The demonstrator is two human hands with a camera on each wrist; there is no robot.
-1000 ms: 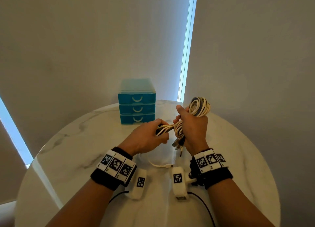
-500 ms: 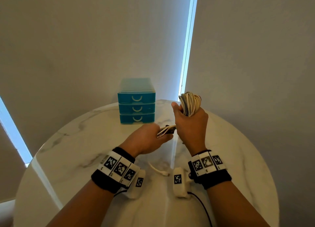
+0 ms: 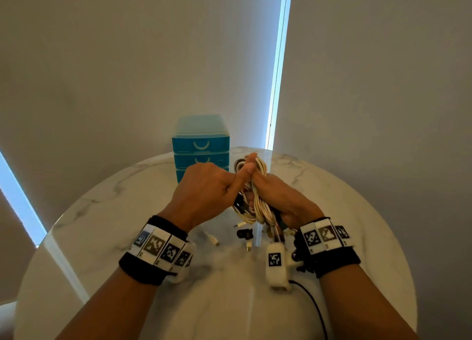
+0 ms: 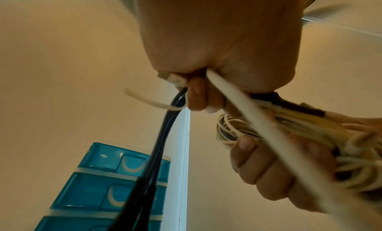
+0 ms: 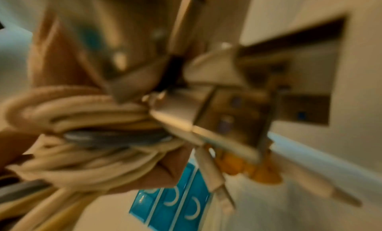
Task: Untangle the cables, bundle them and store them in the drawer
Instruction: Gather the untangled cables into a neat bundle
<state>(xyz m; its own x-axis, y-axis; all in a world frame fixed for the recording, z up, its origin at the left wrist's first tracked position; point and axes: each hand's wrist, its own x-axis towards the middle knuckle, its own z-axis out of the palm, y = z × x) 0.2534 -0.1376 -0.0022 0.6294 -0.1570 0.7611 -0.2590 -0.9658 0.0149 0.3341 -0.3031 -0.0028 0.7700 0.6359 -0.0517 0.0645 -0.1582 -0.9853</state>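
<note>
A coiled bundle of white and dark cables (image 3: 256, 202) hangs between both hands above the marble table (image 3: 102, 227). My right hand (image 3: 278, 199) grips the coil (image 4: 306, 136) (image 5: 86, 136) round its middle. My left hand (image 3: 207, 191) is fisted beside it, thumb raised against the coil, holding a white cable end (image 4: 258, 125) and a dark cable (image 4: 163, 136). Plug ends (image 3: 245, 233) dangle below the coil. The blue three-drawer unit (image 3: 201, 145) stands behind the hands with all its drawers pushed in. The right wrist view is blurred.
The round table's far edge lies close behind the drawer unit (image 4: 107, 185) (image 5: 177, 206), against grey walls. A bright gap between blinds (image 3: 278, 64) runs down behind it. A loose white cable end (image 3: 212, 239) lies on the table under the hands.
The right hand has tipped the coil down and towards me. The left hand has come up against it, thumb now raised. Plug ends now dangle below.
</note>
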